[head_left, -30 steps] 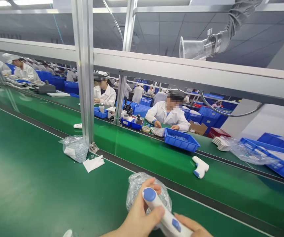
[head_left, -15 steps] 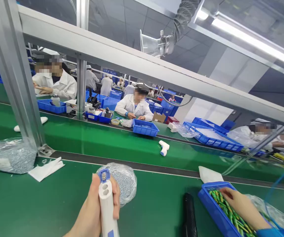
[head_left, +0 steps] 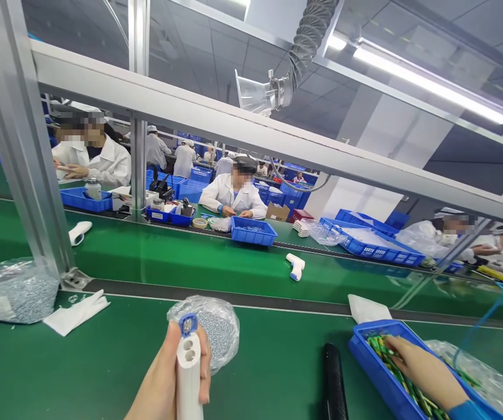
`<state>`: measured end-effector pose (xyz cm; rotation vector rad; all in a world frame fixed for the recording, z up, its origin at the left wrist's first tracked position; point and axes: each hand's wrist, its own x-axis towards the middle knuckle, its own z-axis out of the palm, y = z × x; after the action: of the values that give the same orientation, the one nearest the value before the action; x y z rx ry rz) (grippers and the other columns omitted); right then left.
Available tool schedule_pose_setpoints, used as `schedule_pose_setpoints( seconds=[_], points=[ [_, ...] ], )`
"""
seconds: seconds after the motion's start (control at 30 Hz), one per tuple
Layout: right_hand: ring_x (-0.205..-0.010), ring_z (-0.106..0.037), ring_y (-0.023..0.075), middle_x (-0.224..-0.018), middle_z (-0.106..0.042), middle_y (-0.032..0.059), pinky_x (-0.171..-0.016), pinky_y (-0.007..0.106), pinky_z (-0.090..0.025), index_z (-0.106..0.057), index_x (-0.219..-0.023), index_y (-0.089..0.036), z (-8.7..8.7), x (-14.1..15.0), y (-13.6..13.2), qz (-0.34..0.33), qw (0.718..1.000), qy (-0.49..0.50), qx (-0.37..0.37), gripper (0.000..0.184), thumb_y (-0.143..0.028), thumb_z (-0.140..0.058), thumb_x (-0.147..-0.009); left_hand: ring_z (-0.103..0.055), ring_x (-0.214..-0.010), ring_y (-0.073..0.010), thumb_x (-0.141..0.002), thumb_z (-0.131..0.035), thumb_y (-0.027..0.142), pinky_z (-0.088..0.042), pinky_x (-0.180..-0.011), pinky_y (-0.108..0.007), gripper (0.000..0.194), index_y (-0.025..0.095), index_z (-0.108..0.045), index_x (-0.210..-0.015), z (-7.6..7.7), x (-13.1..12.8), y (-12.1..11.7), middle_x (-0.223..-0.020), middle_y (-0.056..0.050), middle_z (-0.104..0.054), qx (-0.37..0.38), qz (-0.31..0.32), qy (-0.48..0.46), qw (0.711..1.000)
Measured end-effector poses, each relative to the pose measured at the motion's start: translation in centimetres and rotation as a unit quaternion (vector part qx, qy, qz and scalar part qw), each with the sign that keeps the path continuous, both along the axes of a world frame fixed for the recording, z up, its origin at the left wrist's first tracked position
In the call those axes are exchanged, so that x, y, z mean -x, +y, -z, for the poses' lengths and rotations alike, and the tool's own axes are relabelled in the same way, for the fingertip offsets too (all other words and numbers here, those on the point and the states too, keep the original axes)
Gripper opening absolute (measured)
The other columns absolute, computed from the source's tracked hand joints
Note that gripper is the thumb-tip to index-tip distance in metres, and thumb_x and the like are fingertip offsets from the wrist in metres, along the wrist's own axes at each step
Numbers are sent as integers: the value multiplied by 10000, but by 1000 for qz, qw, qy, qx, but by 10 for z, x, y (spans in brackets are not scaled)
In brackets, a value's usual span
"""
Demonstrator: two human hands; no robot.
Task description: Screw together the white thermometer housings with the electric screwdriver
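Holding: my left hand (head_left: 164, 385) was closed around a white thermometer body (head_left: 189, 373), its blue tip up.
Reaching: my right hand (head_left: 422, 370) lay in the blue bin (head_left: 374, 364) on green circuit boards (head_left: 402, 379); if its fingers grasped one, I could not tell.
Behind the thermometer body: a clear bag of screws (head_left: 219, 326).
Between thermometer body and bin: a black tool (head_left: 334, 382).
Beyond the bin: another thermometer (head_left: 296, 266) on the belt (head_left: 216, 262).

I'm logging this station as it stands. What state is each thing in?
Left hand: gripping the white thermometer body, held upright.
Right hand: reaching into the blue bin, fingers on the green parts.
Bag of small parts: open, lying on the belt.
Thermometer on conveyor: lying loose.
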<state>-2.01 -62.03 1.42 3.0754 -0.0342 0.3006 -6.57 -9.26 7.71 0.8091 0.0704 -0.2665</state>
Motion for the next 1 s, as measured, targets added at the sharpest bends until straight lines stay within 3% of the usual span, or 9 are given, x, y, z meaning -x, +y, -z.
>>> schedule_pose_setpoints(
  seconds=[0.07,0.17,0.3,0.43,0.53,0.6,0.7,0.8,1.0],
  points=[
    [-806,-508,196,-941,-508,39,-698,286,-448,-595,-976,-138,-2,1,9,-35,999,35,14,245,38,-546,-813,-385,-392,-62,-672,-492,698,-305,-486,-219,546,154,-492,-628,1,0,0,-510,28,-469,-2,2,5,1000],
    [-695,-504,207,-797,-499,56,-580,287,-424,-612,-827,-140,-11,0,30,-90,995,39,7,216,-160,-398,-838,-386,-383,-58,-653,-526,690,-306,-475,-212,539,152,-498,-632,0,0,0,-507,27,-477,3,-3,11,1000],
    [-646,-514,247,-832,-516,87,-491,322,-413,-615,-796,-150,-41,-6,73,-127,986,-87,-62,428,-426,-289,-821,-414,-379,-60,-620,-550,701,-321,-466,-206,555,148,-503,-626,-7,3,-2,-490,28,-482,0,-7,6,1000],
    [-712,-530,203,-978,-506,51,-556,261,-475,-579,-916,-171,-70,-3,154,-187,943,-190,-200,368,-498,-413,-893,-443,-380,-82,-563,-547,744,-326,-442,-214,601,151,-483,-638,-10,6,-13,-455,25,-480,-67,9,-24,997],
    [-823,-513,183,-1014,-485,16,-641,196,-469,-544,-1007,-217,-85,10,233,-276,907,-138,-285,251,-444,-451,-956,-425,-383,-75,-554,-479,794,-297,-420,-201,638,162,-452,-640,-2,6,-24,-433,44,-434,-143,33,-61,987],
    [-827,-502,165,-981,-484,0,-655,163,-446,-551,-984,-236,-92,21,279,-344,864,-101,-354,147,-370,-495,-964,-407,-379,-66,-564,-398,827,-266,-399,-188,664,167,-429,-633,7,3,-30,-430,49,-408,-197,53,-87,975],
    [-718,-507,142,-879,-495,-3,-604,146,-439,-567,-934,-225,-99,30,326,-411,810,-47,-415,104,-301,-503,-965,-384,-358,-59,-591,-301,846,-246,-362,-177,680,176,-397,-656,21,-3,-34,-442,47,-404,-240,74,-122,960],
    [-585,-488,125,-789,-497,-6,-524,149,-430,-584,-872,-207,-102,30,343,-426,798,-14,-426,150,-319,-519,-948,-386,-363,-60,-631,-264,834,-260,-356,-174,665,180,-377,-680,30,-7,-35,-457,43,-399,-256,65,-149,953],
    [-577,-481,109,-755,-484,-27,-518,155,-399,-584,-857,-220,-91,23,337,-394,827,40,-399,153,-321,-496,-933,-437,-441,-81,-694,-242,792,-303,-422,-200,639,170,-385,-676,30,-7,-36,-519,6,-425,-301,31,-203,931]
  ],
)
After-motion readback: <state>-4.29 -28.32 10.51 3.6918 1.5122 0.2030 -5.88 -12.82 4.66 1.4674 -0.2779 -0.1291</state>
